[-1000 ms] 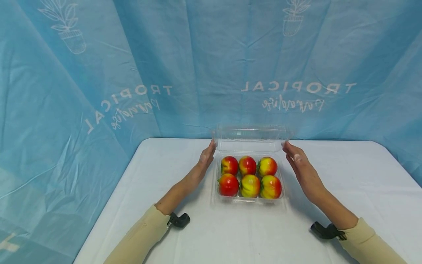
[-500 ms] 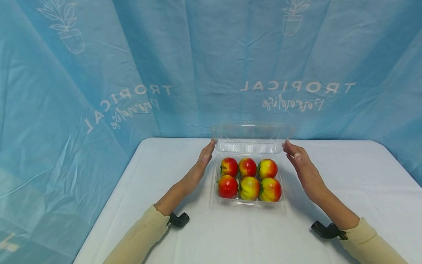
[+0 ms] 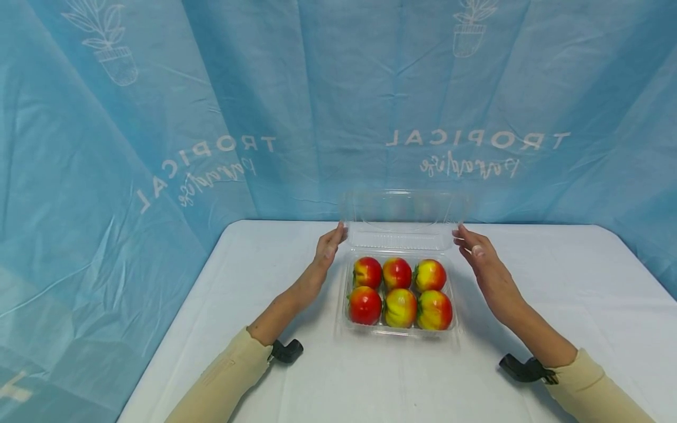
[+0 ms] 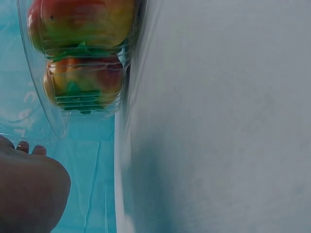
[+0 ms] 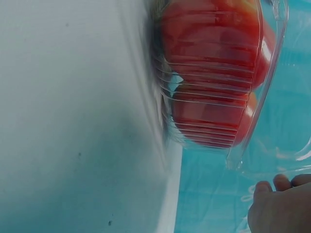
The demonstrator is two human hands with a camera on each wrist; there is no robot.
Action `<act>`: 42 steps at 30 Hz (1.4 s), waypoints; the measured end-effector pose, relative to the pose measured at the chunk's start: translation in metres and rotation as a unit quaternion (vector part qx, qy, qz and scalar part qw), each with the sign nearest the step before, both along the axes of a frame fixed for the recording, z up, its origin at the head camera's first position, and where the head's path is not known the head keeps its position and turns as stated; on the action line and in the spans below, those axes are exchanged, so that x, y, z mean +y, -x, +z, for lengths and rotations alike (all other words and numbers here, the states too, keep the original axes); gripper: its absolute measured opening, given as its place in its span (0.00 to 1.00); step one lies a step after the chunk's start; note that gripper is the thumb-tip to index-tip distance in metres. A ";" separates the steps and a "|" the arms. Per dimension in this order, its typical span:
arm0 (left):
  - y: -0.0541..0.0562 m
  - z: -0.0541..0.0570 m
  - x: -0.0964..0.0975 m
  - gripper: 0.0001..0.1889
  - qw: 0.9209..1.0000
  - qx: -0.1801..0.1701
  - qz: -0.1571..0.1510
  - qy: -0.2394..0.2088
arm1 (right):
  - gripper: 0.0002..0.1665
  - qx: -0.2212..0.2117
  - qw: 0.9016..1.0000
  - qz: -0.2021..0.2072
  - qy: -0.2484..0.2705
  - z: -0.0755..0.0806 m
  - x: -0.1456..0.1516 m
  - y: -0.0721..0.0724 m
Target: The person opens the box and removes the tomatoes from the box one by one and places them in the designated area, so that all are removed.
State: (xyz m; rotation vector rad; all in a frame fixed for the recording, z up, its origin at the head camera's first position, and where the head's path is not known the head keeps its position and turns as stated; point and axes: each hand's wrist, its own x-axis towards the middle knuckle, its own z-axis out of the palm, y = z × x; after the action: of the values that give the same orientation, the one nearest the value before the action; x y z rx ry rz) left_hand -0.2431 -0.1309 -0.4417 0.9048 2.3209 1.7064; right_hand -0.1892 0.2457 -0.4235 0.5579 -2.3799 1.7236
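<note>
A clear plastic clamshell box [image 3: 400, 332] stands on the white table, its hinged lid [image 3: 402, 210] raised at the back. Several round red-and-yellow fruits [image 3: 400, 307] with green leafy tops sit inside in two rows. My left hand [image 3: 319, 267] reaches along the left side, its extended fingertips at the lid's left edge. On the opposite side my right hand [image 3: 489, 273] holds its fingers against the lid's right edge, thumb apart. In the left wrist view the ribbed box wall shows fruits [image 4: 87, 82] behind it; the right wrist view shows fingertips [image 5: 282, 182] beside the lid.
The white tablecloth [image 3: 359, 382] spreads around the box. A blue printed curtain [image 3: 328, 106] hangs behind the table's far edge and down the left side. Black wrist mounts [image 3: 287, 351] sit at both sleeve cuffs.
The lid has risen steadily and shows more of its height above the table's far edge. The box with the fruits has shifted slightly toward me. Both hands have stayed nearly in place.
</note>
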 end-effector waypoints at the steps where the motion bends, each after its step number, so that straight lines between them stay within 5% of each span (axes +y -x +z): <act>1: 0.000 0.000 0.000 0.37 1.000 -0.001 0.001 0.000 | 0.33 -0.001 1.000 0.002 0.001 0.000 0.000 0.000; 26: -0.003 0.002 0.000 0.35 1.000 0.017 -0.010 0.006 | 0.34 -0.013 0.999 0.036 0.020 -0.001 -0.001 0.000; 42: -0.002 0.002 0.001 0.35 1.000 -0.004 -0.012 0.017 | 0.35 -0.029 0.998 0.049 0.017 -0.002 -0.001 0.002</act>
State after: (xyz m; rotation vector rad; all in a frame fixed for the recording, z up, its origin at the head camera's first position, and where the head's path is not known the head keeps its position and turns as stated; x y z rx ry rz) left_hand -0.2406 -0.1301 -0.4399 0.9150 2.3165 1.6530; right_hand -0.1912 0.2452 -0.4259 0.6389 -2.3951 1.8420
